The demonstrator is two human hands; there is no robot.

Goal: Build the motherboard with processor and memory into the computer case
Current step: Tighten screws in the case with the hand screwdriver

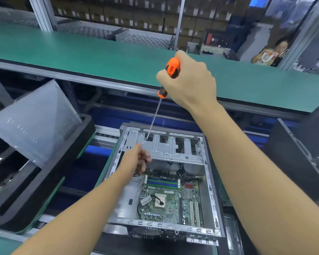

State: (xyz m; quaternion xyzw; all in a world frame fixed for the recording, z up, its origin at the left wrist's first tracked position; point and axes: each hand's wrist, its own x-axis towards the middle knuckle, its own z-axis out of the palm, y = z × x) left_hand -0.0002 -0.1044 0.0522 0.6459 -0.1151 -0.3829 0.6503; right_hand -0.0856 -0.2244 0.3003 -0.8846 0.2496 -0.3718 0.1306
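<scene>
So the right hand (190,83) has a full, closed grip round the orange-and-black screwdriver (172,68). Its shaft angles down with the tip at the far left of the metal drive cage (173,150) in the computer case (211,196). The left hand (138,160) sits just by the cage's near edge, fingers curled, but it's too blurry to tell if that grip holds anything. The motherboard (173,207) lies flat in the case bottom, with memory (162,183) and processor (159,199) on it.
</scene>
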